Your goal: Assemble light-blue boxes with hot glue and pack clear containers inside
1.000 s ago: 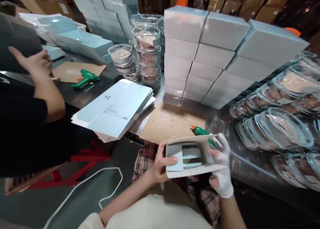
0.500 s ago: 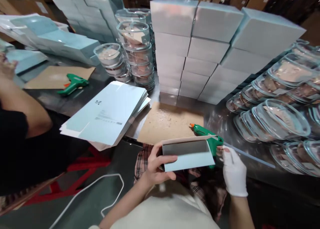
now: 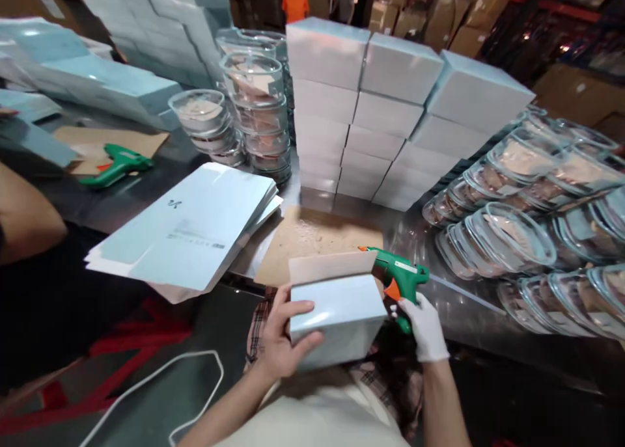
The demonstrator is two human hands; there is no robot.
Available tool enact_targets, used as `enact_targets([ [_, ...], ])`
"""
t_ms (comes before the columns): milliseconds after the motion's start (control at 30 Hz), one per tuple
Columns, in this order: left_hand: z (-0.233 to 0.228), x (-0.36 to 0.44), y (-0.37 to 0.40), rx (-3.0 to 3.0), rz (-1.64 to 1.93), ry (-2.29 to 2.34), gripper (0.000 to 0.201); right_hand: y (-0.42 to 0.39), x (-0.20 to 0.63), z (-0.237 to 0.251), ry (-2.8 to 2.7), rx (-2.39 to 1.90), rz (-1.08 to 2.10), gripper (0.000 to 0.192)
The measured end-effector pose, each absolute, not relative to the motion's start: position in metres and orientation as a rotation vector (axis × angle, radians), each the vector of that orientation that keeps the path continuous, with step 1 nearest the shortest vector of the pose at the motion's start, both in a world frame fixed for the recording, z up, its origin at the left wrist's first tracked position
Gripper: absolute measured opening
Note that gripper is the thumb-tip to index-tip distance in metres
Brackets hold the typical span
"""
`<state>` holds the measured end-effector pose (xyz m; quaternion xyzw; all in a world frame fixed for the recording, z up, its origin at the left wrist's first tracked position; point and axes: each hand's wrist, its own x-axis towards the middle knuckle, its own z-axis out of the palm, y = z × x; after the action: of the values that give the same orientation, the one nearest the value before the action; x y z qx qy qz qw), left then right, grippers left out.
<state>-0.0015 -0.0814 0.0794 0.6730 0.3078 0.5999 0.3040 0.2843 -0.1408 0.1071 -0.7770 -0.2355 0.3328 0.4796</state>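
Stacked cartons and shelving fill the dim warehouse behind a dark metal counter (image 3: 161, 203) crowded with packing goods. Near the counter's front edge lies a brown cardboard sheet (image 3: 317, 235), flecked with pale spots. Just in front of that edge, over the person's lap, the left hand (image 3: 283, 343) holds a pale blue box (image 3: 336, 317), its fingers (image 3: 305, 307) clamped on the box's left end with the thumb across the near face. The box's top flap (image 3: 332, 266) stands open, tilted away toward the cardboard sheet. The box's long axis runs left to right, roughly along the counter's front edge.

The right hand (image 3: 424, 326), in a white glove, grips the handle of a green glue gun (image 3: 398, 279); its fingers are closed around the handle just beside the box's right end. The gun's orange nozzle points left, touching or nearly touching the right end of the open flap. So the gun lies directly right of the box, and the right hand is the nearer one to the flap's edge.

Left of the cardboard sheet, a pile of flat box blanks (image 3: 190, 229) overhangs the front edge. Behind the sheet rises a wall of finished boxes (image 3: 381, 108). Clear lidded tubs (image 3: 508, 239) crowd the right end. At the far left, a second glue gun (image 3: 110, 164) rests near another person's arm (image 3: 27, 219).
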Motion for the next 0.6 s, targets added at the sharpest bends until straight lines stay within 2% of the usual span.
enact_targets([
  [133, 0.07, -0.001, -0.09, 1.508, 1.314, 1.111, 0.04, -0.156, 0.268, 0.117, -0.538, -1.822, 0.558, 0.053],
  [200, 0.068, 0.004, -0.091, 1.467, 1.268, 1.159, 0.041, -0.158, 0.27, 0.124, -0.545, -1.761, 0.543, 0.054],
  [367, 0.078, 0.015, -0.09, 1.5, 1.23, 1.127, 0.038, -0.159, 0.28, 0.131, -0.728, -1.649, 1.096, 0.046],
  [600, 0.091, 0.035, -0.089, 1.595, 1.267, 1.08, 0.033, -0.197, 0.256, 0.128, -0.836, -1.825, 0.778, 0.04],
])
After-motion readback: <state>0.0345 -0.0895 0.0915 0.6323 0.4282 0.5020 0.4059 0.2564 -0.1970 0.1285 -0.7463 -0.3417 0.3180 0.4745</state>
